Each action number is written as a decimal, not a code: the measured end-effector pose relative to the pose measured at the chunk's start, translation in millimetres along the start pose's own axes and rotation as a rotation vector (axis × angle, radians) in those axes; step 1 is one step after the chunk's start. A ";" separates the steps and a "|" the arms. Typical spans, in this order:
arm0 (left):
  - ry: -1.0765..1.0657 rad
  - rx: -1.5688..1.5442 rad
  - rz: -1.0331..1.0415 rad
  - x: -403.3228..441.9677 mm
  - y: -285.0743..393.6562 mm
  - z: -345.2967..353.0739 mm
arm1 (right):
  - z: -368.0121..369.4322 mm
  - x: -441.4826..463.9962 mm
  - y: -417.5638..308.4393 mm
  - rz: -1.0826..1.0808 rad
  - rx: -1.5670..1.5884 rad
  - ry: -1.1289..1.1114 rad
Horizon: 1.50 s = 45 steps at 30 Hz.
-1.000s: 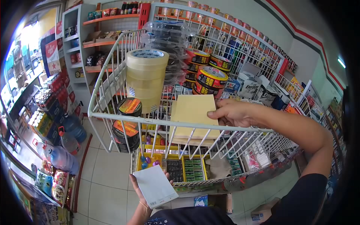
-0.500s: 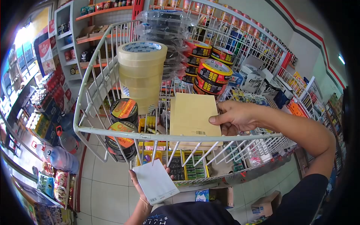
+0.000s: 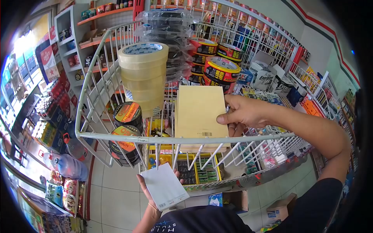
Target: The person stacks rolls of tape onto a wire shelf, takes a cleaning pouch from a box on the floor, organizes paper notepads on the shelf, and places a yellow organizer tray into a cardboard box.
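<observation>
My right hand (image 3: 243, 112) grips the right edge of a stack of yellow-brown envelopes (image 3: 201, 110), thumb on top and fingers at the side. The top envelope carries a barcode near its lower edge. The stack is inside the white wire basket (image 3: 186, 141), behind its front rim. Below and outside that rim, my left hand (image 3: 147, 194) holds a white envelope (image 3: 162, 187) with a small barcode; whether it is one or several I cannot tell. Left of the brown stack stand a column of clear tape rolls (image 3: 142, 73) and black tape rolls (image 3: 127, 134) with orange labels.
Yellow-and-black duct tape rolls (image 3: 221, 72) and plastic-wrapped black rolls (image 3: 163, 39) stand at the basket's back. Battery boxes (image 3: 262, 73) are at its right. Beneath the basket are yellow trays (image 3: 208, 169) of small packs. Water bottles (image 3: 72, 167) stand left on the floor.
The brown envelope stack has risen slightly, its far edge higher, with my right hand still on it. My left hand keeps the white envelope. The view has shifted a little.
</observation>
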<state>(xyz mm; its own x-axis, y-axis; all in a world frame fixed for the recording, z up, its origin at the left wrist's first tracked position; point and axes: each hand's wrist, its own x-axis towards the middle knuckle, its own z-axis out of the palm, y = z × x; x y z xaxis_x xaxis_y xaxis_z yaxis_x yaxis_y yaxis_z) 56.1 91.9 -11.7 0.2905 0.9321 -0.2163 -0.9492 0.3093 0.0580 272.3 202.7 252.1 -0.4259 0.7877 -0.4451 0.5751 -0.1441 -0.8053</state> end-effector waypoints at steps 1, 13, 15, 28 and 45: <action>0.002 0.020 0.009 -1.3 0.5 1.4 | -0.3 0.2 -0.4 -0.015 0.003 -0.010; -0.045 0.037 0.022 -11.8 2.3 -4.0 | -10.1 5.0 4.4 -0.084 0.143 -0.096; -0.035 0.034 0.018 -14.4 1.6 -5.7 | -9.4 6.6 5.5 -0.093 0.168 -0.105; 0.042 0.032 0.012 -22.3 -0.3 -19.8 | -8.5 10.1 8.7 0.016 0.019 -0.091; -0.025 0.081 -0.042 -35.6 -28.3 -19.8 | -1.3 -4.0 -0.1 -0.004 -0.292 0.002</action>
<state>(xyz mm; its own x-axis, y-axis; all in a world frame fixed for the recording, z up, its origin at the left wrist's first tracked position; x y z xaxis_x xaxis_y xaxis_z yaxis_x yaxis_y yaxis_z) 70.3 46.2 -24.9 0.3340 0.9220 -0.1957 -0.9234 0.3617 0.1285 274.8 200.4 254.5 -0.4272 0.7891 -0.4415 0.7502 0.0368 -0.6601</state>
